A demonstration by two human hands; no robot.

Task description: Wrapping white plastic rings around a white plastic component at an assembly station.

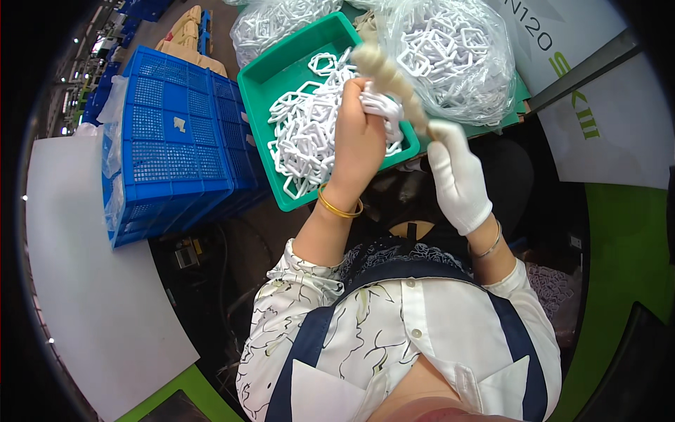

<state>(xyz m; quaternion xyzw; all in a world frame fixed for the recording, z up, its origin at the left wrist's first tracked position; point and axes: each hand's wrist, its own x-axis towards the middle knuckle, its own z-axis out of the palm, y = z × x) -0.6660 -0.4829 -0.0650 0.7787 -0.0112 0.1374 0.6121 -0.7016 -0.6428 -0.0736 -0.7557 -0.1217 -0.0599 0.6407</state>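
My bare left hand (360, 141), with a gold bangle on its wrist, is closed round a bunch of white plastic frames (383, 105). It is above a green tray (283, 53) piled with similar loose angular frames (306, 133), several of them hexagonal. My right hand (458, 179), in a white glove, grips one end of a long cream-coloured brush-like thing (391, 76). Motion smears this thing, so its exact kind is unclear. It reaches up and left, passing close beside the bunch in my left hand; whether they touch I cannot tell.
Clear plastic bags of white frames lie behind the tray (281, 32) and to its right (457, 60). Blue mesh crates (176, 144) stand at the left. White and green machine panels (587, 119) rise on the right, and a pale panel (91, 267) curves along the left.
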